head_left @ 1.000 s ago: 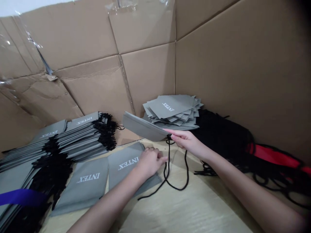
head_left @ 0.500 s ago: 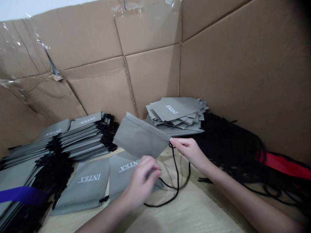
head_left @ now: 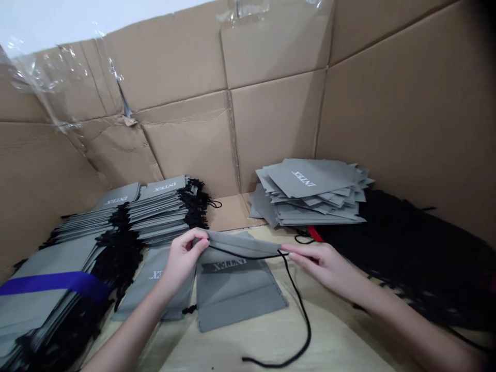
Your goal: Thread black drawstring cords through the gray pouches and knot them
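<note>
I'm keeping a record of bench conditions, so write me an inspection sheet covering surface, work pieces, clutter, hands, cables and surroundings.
Surface: pale tabletop, with flat bags lying on it.
Work pieces: grey bag held up between the hands; black cord runs along it and hangs from its right end.
Clutter: bag stacks at left, one bundle under a purple band; uneven bag pile at back right; black heap at right, contents unclear.
Hands: left hand pinches the bag's left end; right hand pinches its right end.
Cables: nothing seen.
Surroundings: cardboard walls, clear tape at upper left.
</note>
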Available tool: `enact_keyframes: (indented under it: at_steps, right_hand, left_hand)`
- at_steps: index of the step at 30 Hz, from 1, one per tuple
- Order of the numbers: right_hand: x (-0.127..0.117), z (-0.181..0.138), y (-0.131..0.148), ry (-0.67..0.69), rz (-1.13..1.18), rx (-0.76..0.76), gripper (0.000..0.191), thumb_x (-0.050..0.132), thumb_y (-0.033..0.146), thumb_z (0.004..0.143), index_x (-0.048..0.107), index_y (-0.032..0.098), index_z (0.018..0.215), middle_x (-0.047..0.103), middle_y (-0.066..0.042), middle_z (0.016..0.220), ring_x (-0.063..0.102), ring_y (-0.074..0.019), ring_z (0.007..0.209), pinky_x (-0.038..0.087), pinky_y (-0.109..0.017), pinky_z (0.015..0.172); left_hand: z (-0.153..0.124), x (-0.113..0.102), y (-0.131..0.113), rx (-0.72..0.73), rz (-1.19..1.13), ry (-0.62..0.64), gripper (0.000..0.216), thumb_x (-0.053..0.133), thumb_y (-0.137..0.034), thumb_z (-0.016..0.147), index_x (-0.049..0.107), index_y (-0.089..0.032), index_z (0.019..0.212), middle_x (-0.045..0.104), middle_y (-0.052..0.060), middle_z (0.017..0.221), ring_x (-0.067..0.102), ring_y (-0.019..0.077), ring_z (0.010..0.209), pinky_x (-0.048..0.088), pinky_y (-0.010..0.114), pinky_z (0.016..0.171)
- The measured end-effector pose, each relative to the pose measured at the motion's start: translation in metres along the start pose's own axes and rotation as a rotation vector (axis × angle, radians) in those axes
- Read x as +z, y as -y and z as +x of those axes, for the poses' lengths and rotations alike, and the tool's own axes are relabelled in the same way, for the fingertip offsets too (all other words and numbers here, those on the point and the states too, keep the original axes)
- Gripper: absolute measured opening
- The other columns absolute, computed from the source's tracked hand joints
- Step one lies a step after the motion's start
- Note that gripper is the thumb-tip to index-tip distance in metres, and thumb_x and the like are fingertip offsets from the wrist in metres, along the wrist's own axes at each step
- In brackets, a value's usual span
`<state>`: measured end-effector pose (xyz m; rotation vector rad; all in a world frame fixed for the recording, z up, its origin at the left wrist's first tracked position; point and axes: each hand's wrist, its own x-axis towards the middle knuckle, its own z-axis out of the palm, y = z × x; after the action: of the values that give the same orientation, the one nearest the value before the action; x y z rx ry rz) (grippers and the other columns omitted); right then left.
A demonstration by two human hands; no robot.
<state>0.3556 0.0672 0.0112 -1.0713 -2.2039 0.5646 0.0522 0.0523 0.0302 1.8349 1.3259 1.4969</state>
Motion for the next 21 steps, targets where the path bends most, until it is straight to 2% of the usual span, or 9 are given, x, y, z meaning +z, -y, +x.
enact_keyframes:
  at_steps: [2,6,12,17,21]
  right_hand:
    - [-0.006,0.001,-0.004,-0.021,-0.047,-0.030,0.034,0.040,0.035,0.091,0.065,0.019,0.107,0.069,-0.008,0.103,0.063,-0.0223,0.092,0.048,-0.033,0.079]
    - [-0.014,0.000,-0.006,-0.003,-0.190,-0.068,0.031,0.039,0.027,0.090,0.069,0.021,0.096,0.072,-0.005,0.096,0.066,-0.0213,0.084,0.050,-0.031,0.073]
    - [-0.017,-0.003,-0.004,0.039,-0.292,-0.081,0.030,0.040,0.025,0.090,0.068,0.022,0.097,0.071,-0.004,0.097,0.067,-0.0207,0.084,0.051,-0.030,0.071]
    - [-0.014,-0.003,-0.004,0.112,-0.315,-0.098,0.030,0.040,0.027,0.090,0.068,0.023,0.100,0.072,-0.005,0.092,0.067,-0.0203,0.079,0.050,-0.030,0.069]
    - [-0.010,-0.003,0.001,0.141,-0.260,-0.083,0.031,0.037,0.030,0.092,0.067,0.022,0.097,0.071,-0.006,0.089,0.065,-0.0197,0.077,0.048,-0.029,0.068]
  left_hand:
    - [0.001,-0.001,0.004,-0.017,-0.019,-0.015,0.018,0.059,-0.033,0.073,0.056,-0.017,0.065,0.051,-0.002,0.063,0.045,0.0114,0.060,0.035,0.020,0.054]
    - [0.003,0.001,0.006,-0.058,-0.044,-0.002,0.021,0.060,-0.033,0.071,0.055,-0.016,0.061,0.050,-0.003,0.059,0.042,0.0101,0.055,0.033,0.019,0.050]
    - [-0.002,0.009,0.002,-0.095,-0.090,-0.052,0.016,0.062,-0.029,0.069,0.057,-0.016,0.061,0.054,-0.002,0.059,0.046,0.0111,0.055,0.035,0.020,0.051]
    - [-0.007,0.014,0.002,-0.083,-0.130,-0.010,0.014,0.061,-0.027,0.072,0.057,-0.016,0.063,0.067,0.005,0.081,0.059,0.0178,0.079,0.044,0.026,0.069]
    - [-0.010,0.017,0.006,-0.123,-0.118,0.001,0.014,0.062,-0.027,0.072,0.058,-0.016,0.063,0.068,0.004,0.081,0.059,0.0175,0.078,0.044,0.026,0.068]
